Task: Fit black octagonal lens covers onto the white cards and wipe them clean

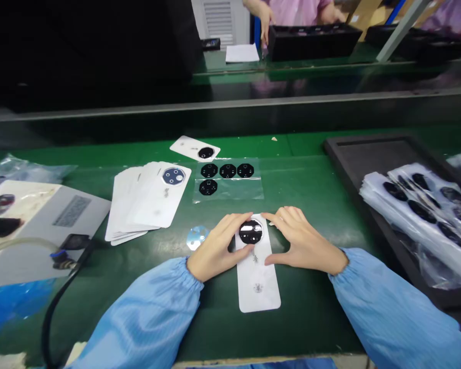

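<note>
The left hand (217,247) and right hand (303,241) were half-open, cupped around the black lens disc (250,231), apparently to steady it; it sat centred near the end of the white panel (256,284) on the green desk (311,328).

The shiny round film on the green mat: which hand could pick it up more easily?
Probably the left hand: it sits just beside the film, while the right hand is beyond the white panel.
</note>
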Motion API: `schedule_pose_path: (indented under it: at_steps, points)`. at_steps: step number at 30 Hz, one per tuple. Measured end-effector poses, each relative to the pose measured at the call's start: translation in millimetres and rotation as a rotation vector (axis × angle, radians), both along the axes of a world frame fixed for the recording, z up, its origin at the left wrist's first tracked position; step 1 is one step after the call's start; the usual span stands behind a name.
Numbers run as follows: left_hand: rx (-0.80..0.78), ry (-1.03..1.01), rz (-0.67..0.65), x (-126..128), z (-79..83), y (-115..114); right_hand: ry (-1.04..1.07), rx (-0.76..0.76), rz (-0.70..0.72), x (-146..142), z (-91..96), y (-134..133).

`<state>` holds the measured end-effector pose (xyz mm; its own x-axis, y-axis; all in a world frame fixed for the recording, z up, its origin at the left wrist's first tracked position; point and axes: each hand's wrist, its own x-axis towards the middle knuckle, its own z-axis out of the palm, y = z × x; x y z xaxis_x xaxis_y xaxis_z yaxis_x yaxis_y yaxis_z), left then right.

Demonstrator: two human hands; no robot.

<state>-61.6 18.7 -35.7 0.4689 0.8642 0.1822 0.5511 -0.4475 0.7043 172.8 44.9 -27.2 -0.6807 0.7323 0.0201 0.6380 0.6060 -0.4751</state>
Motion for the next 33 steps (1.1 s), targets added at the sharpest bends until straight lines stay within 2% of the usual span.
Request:
schedule_pose_path:
  at_steps: [14, 33]
  points:
    - [-0.101, -0.016, -0.070, -3.6, 1.7, 5.2, -0.030, 0.001, -0.002, -0.9, -1.0, 2.8]
    - [-0.089, 0.011, -0.056, -1.4, 4.3, 4.6, -0.017, 0.037, 0.024, -0.4, -0.8, 3.7]
